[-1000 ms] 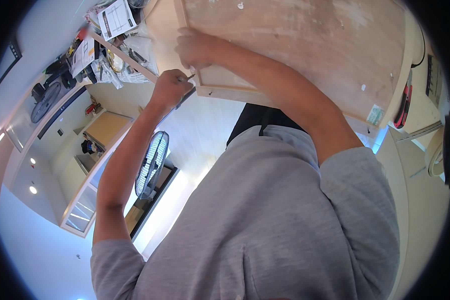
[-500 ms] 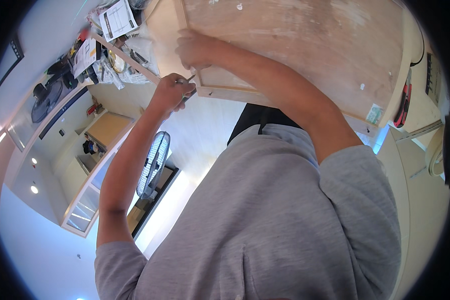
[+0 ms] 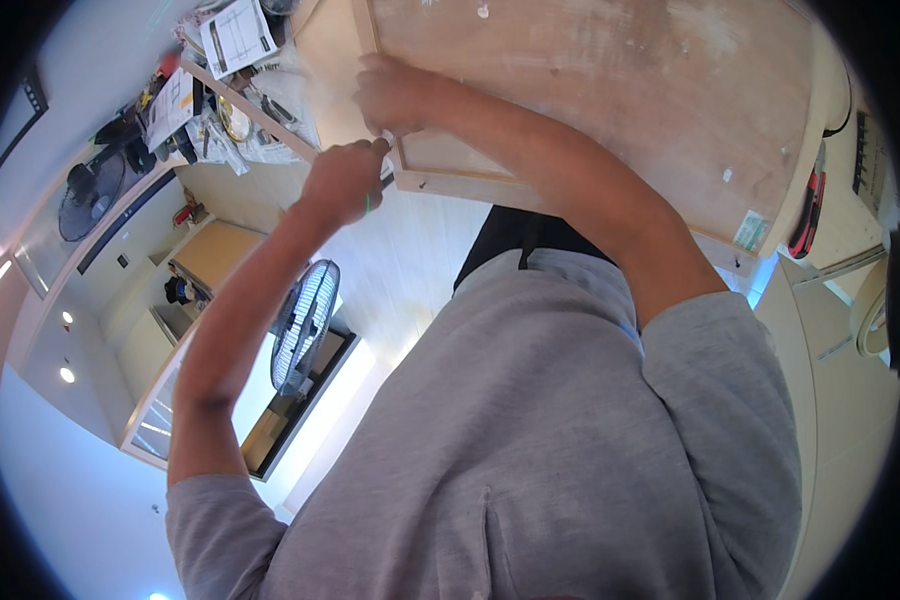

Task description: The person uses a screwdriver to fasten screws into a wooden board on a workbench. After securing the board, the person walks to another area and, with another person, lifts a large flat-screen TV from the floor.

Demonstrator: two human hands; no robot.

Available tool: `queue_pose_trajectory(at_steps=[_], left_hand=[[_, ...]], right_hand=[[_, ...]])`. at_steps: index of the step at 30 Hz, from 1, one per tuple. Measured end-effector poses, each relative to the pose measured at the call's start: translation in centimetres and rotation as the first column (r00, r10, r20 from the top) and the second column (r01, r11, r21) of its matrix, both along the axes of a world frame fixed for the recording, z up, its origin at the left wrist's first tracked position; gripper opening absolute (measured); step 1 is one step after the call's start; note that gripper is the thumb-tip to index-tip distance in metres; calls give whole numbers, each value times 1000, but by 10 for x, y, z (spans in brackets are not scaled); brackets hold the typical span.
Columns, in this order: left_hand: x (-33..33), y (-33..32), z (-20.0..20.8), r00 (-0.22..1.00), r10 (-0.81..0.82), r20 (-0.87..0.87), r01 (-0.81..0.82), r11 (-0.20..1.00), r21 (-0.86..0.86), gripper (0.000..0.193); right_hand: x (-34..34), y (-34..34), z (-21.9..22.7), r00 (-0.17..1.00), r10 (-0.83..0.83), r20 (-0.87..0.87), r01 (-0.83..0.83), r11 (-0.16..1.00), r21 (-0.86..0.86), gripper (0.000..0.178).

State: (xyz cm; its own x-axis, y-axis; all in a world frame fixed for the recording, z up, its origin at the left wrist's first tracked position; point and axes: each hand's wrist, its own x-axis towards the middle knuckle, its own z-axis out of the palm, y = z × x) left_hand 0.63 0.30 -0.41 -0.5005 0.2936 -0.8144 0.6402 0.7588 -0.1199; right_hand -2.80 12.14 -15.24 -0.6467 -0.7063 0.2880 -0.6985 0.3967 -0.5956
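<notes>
My left hand (image 3: 345, 180) is closed round a thin dark tool (image 3: 387, 182). Only a short end of it shows past my fingers, so its exact kind is hidden. Just beyond it, my right hand (image 3: 398, 95) lies over the corner of a framed wooden panel (image 3: 590, 110), beside its raised edge strip (image 3: 362, 30). The right fingers are curled and a little blurred; what they hold, if anything, cannot be made out. A small pale spot shows under them, close to the left hand's fingertips.
A narrow wooden strip (image 3: 250, 112) runs beside plastic bags, tools and printed sheets (image 3: 238, 38) at the far left. A floor fan (image 3: 305, 325) stands below my left forearm. A red-and-black cutter knife (image 3: 808, 212) lies by the panel's right edge.
My left hand has turned and risen slightly toward the right hand, covering the tool's thin tip that showed before. The left elbow has swung outward. My right hand has barely moved.
</notes>
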Motion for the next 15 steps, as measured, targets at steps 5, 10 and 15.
queue_pose_trajectory(at_steps=[5,10,15], left_hand=[[3,2,6,543,831,123,-833,514,204,44],[-2,-4,-1,78,958,275,-990,42,137,27],[-1,-11,-10,736,669,105,-675,714,185,23]], right_hand=[[-3,4,9,994,67,82,-75,991,107,16],[1,2,3,999,16,44,-16,1000,12,15],[0,0,1,1000,12,16,-12,1000,28,15]])
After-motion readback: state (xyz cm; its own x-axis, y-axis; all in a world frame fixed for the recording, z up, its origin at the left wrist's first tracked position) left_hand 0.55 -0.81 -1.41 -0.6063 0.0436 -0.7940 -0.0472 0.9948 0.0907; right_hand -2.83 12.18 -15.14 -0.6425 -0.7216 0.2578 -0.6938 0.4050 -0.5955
